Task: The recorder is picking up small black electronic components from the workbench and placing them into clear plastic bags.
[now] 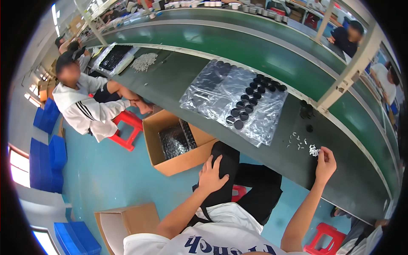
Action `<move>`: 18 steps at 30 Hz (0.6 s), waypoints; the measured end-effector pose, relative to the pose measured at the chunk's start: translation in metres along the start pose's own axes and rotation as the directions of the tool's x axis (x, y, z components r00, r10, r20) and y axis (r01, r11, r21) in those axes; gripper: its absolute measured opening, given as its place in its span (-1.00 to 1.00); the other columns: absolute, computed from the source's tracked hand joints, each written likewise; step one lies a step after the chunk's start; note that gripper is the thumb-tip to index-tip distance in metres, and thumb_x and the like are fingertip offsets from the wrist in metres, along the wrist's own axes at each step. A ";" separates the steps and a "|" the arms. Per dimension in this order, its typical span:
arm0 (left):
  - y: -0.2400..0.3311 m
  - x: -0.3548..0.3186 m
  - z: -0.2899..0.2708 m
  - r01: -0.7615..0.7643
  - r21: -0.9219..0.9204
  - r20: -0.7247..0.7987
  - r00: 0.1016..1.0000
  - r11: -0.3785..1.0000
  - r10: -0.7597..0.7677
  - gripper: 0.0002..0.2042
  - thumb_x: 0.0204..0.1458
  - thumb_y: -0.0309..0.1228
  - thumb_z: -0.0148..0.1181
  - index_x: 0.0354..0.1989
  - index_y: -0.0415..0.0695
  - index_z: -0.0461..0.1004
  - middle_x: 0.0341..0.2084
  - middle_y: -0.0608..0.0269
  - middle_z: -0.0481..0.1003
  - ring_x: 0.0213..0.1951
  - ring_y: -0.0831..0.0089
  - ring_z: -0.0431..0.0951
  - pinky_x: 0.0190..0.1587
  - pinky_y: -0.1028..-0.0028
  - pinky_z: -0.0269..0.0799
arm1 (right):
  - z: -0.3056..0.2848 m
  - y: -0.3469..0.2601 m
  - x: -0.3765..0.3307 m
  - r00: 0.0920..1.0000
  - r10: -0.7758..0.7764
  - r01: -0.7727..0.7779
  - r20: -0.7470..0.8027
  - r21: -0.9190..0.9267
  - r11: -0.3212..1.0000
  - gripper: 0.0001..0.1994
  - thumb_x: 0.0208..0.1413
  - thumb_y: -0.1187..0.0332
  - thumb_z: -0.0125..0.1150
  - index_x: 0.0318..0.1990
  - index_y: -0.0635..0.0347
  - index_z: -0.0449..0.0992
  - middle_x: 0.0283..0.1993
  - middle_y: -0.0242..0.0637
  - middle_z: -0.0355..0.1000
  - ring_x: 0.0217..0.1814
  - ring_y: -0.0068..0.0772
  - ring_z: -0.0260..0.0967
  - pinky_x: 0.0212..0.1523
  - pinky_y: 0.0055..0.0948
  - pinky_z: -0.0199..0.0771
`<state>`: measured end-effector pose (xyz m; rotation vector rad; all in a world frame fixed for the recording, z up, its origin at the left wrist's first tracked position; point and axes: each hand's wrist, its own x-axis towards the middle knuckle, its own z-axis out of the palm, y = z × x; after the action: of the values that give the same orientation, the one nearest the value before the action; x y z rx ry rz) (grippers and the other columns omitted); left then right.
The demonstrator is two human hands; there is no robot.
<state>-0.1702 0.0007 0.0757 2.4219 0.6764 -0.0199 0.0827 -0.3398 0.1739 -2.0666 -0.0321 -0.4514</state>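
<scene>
My left hand (213,174) lies on my black-trousered thigh, its fingers spread and holding nothing. Over the dark workbench (272,159) at the right, my right hand (326,165) has its fingers curled together beside a little pile of small white pieces (313,150). Whatever sits between those fingertips is too small to make out. A few more white bits (296,140) are scattered left of the pile. Farther left, a clear plastic bag (212,100) lies flat, with rows of round black caps (250,102) on its right part. Several loose black pieces (307,110) sit beyond the white bits.
An open cardboard box (170,168) with plastic-wrapped goods stands on the floor against the bench. A seated person in a white jacket (87,100) is at the left. Behind the bench runs a green conveyor belt (187,36); a pale post (350,70) rises at its right.
</scene>
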 end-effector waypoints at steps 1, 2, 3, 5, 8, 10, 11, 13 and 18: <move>-0.009 0.002 -0.002 -0.061 -0.071 0.035 0.997 0.996 0.064 -0.13 -0.02 -0.04 0.40 0.50 0.11 0.14 0.47 -0.18 0.08 0.40 -0.28 0.21 0.37 -0.02 0.25 | 0.000 0.000 0.001 1.000 0.007 -0.007 -0.017 -0.004 1.000 -0.86 0.23 0.46 0.29 -0.12 0.27 0.67 -0.36 -0.41 0.56 -0.37 -0.69 0.44 -0.30 -0.60 0.45; -0.023 0.009 -0.009 -0.140 -0.133 0.098 0.983 0.981 0.153 -0.25 0.04 -0.07 0.38 0.41 -0.06 0.29 0.42 -0.23 0.20 0.37 -0.26 0.28 0.39 0.10 0.25 | 0.000 0.001 0.002 1.000 -0.006 0.006 -0.009 -0.023 1.000 -0.86 0.24 0.45 0.29 -0.10 0.25 0.67 -0.35 -0.42 0.56 -0.37 -0.70 0.43 -0.34 -0.61 0.42; 0.003 0.012 -0.050 -0.134 -0.249 0.203 0.961 0.959 0.187 -0.47 0.13 -0.20 0.33 0.24 -0.19 0.48 0.28 -0.21 0.40 0.32 -0.12 0.40 0.37 0.18 0.30 | -0.004 0.006 0.001 1.000 -0.008 0.008 -0.006 -0.055 0.998 -0.86 0.26 0.43 0.29 -0.09 0.23 0.67 -0.34 -0.44 0.56 -0.36 -0.72 0.42 -0.37 -0.62 0.40; 0.052 0.008 -0.129 -0.370 -0.451 0.062 0.895 0.812 0.442 -0.67 0.18 -0.41 0.25 0.10 -0.24 0.56 0.14 -0.07 0.54 0.20 -0.02 0.52 0.24 0.28 0.42 | -0.003 0.003 0.001 1.000 0.005 -0.005 -0.006 -0.025 1.000 -0.87 0.25 0.45 0.29 -0.10 0.23 0.67 -0.35 -0.44 0.55 -0.39 -0.72 0.40 -0.37 -0.63 0.39; 0.140 -0.021 -0.222 -0.725 -0.347 -0.332 0.689 0.596 0.645 -0.68 0.05 -0.54 0.28 0.01 -0.23 0.60 -0.04 0.02 0.64 0.05 0.03 0.64 0.10 0.15 0.53 | -0.001 0.006 0.002 1.000 -0.021 0.022 -0.022 0.020 1.000 -0.86 0.24 0.45 0.29 -0.11 0.25 0.67 -0.37 -0.45 0.54 -0.39 -0.72 0.39 -0.36 -0.64 0.38; 0.166 -0.034 -0.242 -0.903 -0.243 -0.475 0.428 0.353 0.769 -0.69 0.00 -0.53 0.28 -0.03 -0.19 0.62 -0.07 0.01 0.65 0.00 0.04 0.67 0.08 0.12 0.54 | -0.004 0.000 0.003 1.000 -0.021 0.020 -0.020 -0.018 1.000 -0.86 0.24 0.45 0.28 -0.11 0.26 0.66 -0.37 -0.45 0.54 -0.39 -0.73 0.39 -0.36 -0.65 0.37; 0.179 -0.042 -0.257 -0.948 -0.196 -0.453 0.314 0.250 0.834 -0.73 0.06 -0.51 0.22 -0.04 -0.19 0.62 -0.09 0.04 0.67 -0.01 0.05 0.68 0.07 0.14 0.54 | 0.000 -0.005 0.001 1.000 -0.023 0.024 0.009 -0.048 0.999 -0.86 0.24 0.46 0.28 -0.11 0.28 0.66 -0.37 -0.46 0.54 -0.39 -0.73 0.39 -0.37 -0.66 0.36; 0.202 -0.041 -0.259 -0.975 -0.203 -0.429 0.176 0.095 0.886 -0.76 0.12 -0.50 0.16 -0.05 -0.20 0.62 -0.11 0.07 0.68 -0.01 0.06 0.68 0.07 0.15 0.55 | -0.009 0.004 -0.001 0.999 -0.012 0.010 -0.034 -0.068 0.998 -0.86 0.23 0.47 0.28 -0.12 0.29 0.66 -0.40 -0.48 0.52 -0.41 -0.74 0.37 -0.37 -0.66 0.36; 0.212 -0.065 -0.262 -0.936 -0.351 -0.490 0.167 -0.018 0.855 -0.76 0.24 -0.40 0.22 0.05 0.13 0.54 0.08 0.41 0.53 0.07 0.16 0.51 -0.16 0.08 0.51 | -0.003 -0.008 -0.002 1.000 0.004 -0.003 -0.031 0.044 0.999 -0.87 0.20 0.46 0.30 -0.15 0.27 0.67 -0.46 -0.45 0.53 -0.43 -0.74 0.38 -0.35 -0.63 0.39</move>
<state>-0.1639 -0.0244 0.4184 1.7202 -0.9415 0.8062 0.0783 -0.3381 0.1815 -2.0156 -0.0204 -0.4763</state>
